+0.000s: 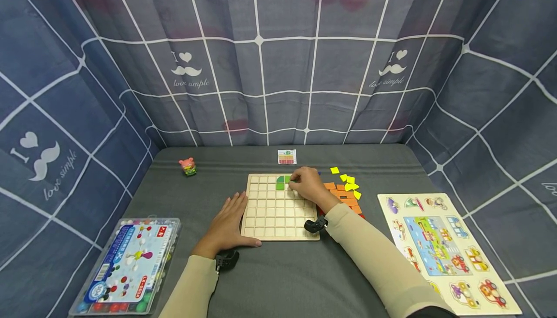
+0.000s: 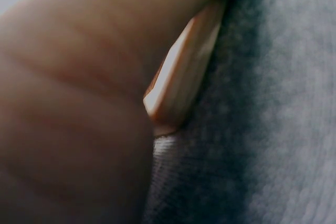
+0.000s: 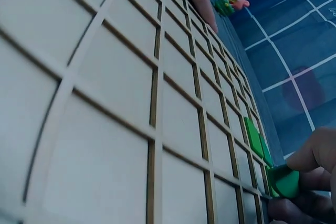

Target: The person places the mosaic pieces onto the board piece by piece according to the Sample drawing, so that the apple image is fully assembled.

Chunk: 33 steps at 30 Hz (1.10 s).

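Observation:
A wooden grid board lies on the grey cloth. Along its left side rests my left hand, fingers stretched out and thumb by the near edge. My right hand is over the far right part of the board, pinching a dark green tile with a curved side between thumb and fingers. In the far rows next to it sit a light green square tile and a dark green tile. The left wrist view has the board's corner close beside the hand.
Orange tiles and yellow tiles lie right of the board, partly behind my right arm. A small pattern card is beyond it. A pink-headed figurine stands far left, a clear plastic box near left, a picture puzzle board right.

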Each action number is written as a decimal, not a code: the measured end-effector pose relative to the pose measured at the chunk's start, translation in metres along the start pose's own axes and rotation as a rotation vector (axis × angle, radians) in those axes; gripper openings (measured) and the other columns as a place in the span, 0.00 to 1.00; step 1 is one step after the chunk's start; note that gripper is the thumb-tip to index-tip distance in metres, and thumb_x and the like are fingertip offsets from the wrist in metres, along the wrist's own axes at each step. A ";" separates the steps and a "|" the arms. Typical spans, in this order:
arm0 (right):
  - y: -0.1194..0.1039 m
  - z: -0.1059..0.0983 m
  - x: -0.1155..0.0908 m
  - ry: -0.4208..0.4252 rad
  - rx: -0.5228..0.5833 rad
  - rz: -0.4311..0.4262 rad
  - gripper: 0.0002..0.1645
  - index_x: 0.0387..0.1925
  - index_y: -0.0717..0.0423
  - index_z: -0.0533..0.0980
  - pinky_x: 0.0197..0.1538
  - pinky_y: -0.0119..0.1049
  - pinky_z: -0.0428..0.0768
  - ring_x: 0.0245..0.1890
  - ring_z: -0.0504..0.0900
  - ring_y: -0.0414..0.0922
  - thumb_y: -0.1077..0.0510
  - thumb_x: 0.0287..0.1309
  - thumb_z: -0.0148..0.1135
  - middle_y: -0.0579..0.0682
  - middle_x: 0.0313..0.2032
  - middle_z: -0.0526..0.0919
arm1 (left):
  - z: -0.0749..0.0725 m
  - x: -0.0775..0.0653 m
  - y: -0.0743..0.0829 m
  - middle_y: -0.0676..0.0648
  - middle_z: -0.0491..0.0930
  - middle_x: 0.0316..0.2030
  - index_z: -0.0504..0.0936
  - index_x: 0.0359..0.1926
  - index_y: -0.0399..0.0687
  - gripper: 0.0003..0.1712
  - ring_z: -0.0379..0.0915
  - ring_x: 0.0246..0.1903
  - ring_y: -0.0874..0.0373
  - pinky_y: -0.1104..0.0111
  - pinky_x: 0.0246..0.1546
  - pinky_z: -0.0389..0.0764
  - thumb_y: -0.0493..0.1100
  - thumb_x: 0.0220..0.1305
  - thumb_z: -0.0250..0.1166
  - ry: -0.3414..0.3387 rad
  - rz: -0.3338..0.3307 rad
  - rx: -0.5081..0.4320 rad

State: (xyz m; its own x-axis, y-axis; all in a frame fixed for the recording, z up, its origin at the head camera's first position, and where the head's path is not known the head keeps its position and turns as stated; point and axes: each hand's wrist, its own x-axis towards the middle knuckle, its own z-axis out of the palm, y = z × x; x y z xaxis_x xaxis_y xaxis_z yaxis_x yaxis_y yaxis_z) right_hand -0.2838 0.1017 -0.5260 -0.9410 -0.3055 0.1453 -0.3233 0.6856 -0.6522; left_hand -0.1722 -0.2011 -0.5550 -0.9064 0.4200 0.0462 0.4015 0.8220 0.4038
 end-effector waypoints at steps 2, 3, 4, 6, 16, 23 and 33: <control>-0.003 0.002 0.000 0.009 0.008 0.011 0.02 0.37 0.54 0.88 0.41 0.38 0.83 0.36 0.80 0.43 0.59 0.64 0.73 0.48 0.40 0.82 | 0.000 0.000 0.000 0.39 0.46 0.82 0.47 0.83 0.35 0.88 0.37 0.81 0.45 0.52 0.79 0.39 0.88 0.37 0.71 0.000 -0.002 0.003; -0.004 0.002 0.001 0.011 0.008 0.017 0.02 0.36 0.54 0.87 0.41 0.39 0.83 0.36 0.80 0.43 0.59 0.64 0.73 0.48 0.39 0.82 | 0.000 0.000 0.000 0.39 0.46 0.82 0.47 0.83 0.36 0.88 0.37 0.81 0.45 0.52 0.79 0.39 0.88 0.37 0.71 0.000 -0.001 0.004; -0.005 0.003 0.001 0.016 0.010 0.023 0.02 0.36 0.54 0.87 0.41 0.39 0.83 0.36 0.80 0.44 0.60 0.64 0.73 0.48 0.39 0.82 | -0.001 0.000 0.000 0.39 0.45 0.82 0.47 0.83 0.36 0.88 0.36 0.81 0.45 0.52 0.79 0.39 0.88 0.37 0.71 -0.001 -0.002 0.005; -0.007 0.005 0.001 0.017 0.008 0.033 0.02 0.36 0.54 0.87 0.40 0.39 0.83 0.36 0.79 0.44 0.59 0.64 0.73 0.47 0.38 0.82 | 0.000 0.000 -0.001 0.39 0.46 0.82 0.47 0.83 0.35 0.88 0.37 0.81 0.45 0.52 0.79 0.39 0.88 0.37 0.71 0.003 0.000 0.007; -0.017 0.011 0.001 0.005 -0.038 0.104 0.06 0.37 0.55 0.87 0.42 0.41 0.85 0.37 0.81 0.44 0.56 0.66 0.74 0.48 0.41 0.83 | 0.000 0.000 -0.002 0.38 0.47 0.82 0.48 0.83 0.35 0.88 0.38 0.81 0.44 0.51 0.79 0.41 0.89 0.38 0.70 0.013 0.010 -0.003; -0.013 0.014 0.002 0.005 -0.077 0.071 0.05 0.37 0.53 0.89 0.41 0.40 0.85 0.40 0.83 0.45 0.56 0.67 0.72 0.48 0.44 0.85 | 0.000 0.001 -0.001 0.39 0.46 0.82 0.48 0.83 0.35 0.88 0.38 0.81 0.44 0.51 0.79 0.41 0.88 0.37 0.71 0.012 0.007 0.000; -0.001 0.009 -0.004 -0.047 -0.024 -0.012 0.06 0.43 0.55 0.89 0.45 0.39 0.83 0.41 0.80 0.44 0.62 0.68 0.70 0.47 0.43 0.82 | 0.002 0.001 -0.001 0.40 0.46 0.82 0.48 0.83 0.36 0.88 0.38 0.81 0.45 0.52 0.79 0.41 0.89 0.38 0.70 0.003 0.000 0.010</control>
State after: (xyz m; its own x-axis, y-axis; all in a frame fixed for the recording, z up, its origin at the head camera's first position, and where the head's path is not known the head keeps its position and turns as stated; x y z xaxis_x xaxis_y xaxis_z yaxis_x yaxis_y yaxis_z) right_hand -0.2790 0.0961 -0.5330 -0.9317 -0.3438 0.1175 -0.3371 0.6974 -0.6324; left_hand -0.1730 -0.2013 -0.5575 -0.9066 0.4190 0.0495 0.4031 0.8257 0.3947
